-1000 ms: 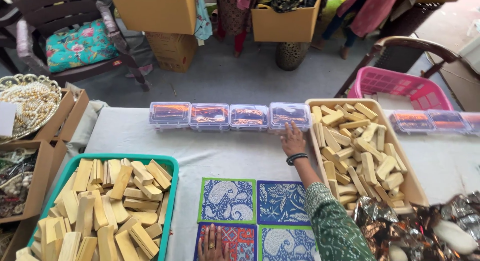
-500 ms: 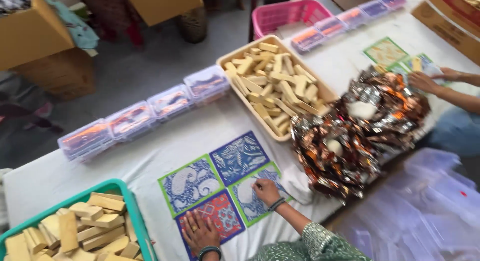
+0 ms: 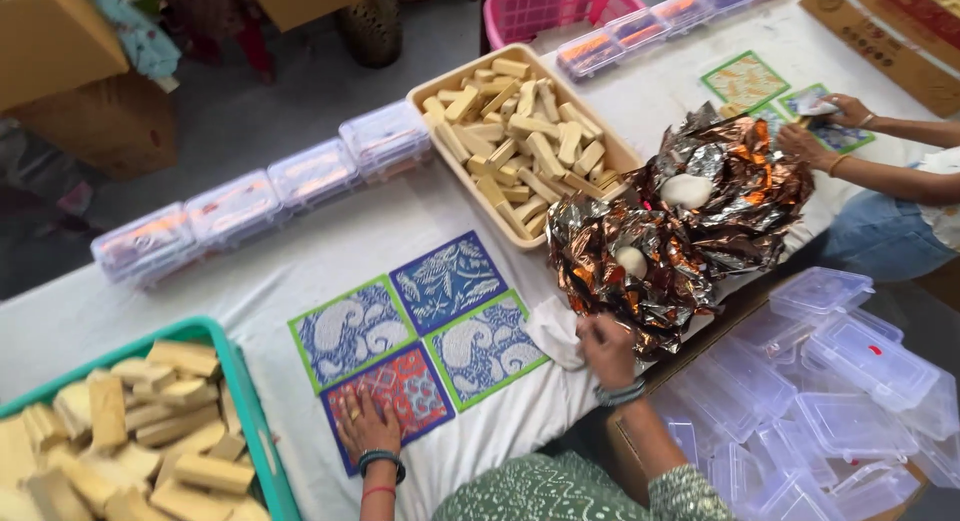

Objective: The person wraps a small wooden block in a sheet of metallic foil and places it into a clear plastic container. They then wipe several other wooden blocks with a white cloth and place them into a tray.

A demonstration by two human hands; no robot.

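Observation:
My left hand [image 3: 367,424] lies flat, fingers spread, on the red patterned card [image 3: 392,392] at the table's near edge. My right hand [image 3: 605,347] grips the edge of a white cloth [image 3: 556,330] beside the heap of crumpled copper and silver foil [image 3: 680,221]. Three more patterned cards sit by the red one: a green-edged paisley card [image 3: 350,330], a blue leaf card [image 3: 448,278] and another green-edged paisley card [image 3: 484,347]. Two white lumps rest in the foil.
A beige tray [image 3: 440,84] and a teal tray [image 3: 212,333] hold several tan blocks. Lidded clear boxes [image 3: 310,171] line the far edge. Empty clear boxes [image 3: 840,331] fill a carton at right. Another person's hands [image 3: 825,131] handle cards far right. A pink basket [image 3: 560,6] stands behind.
My right hand has moved off the paisley card to the right and taken hold of the white cloth by the foil. The view has swung right; my left hand stays on the red card.

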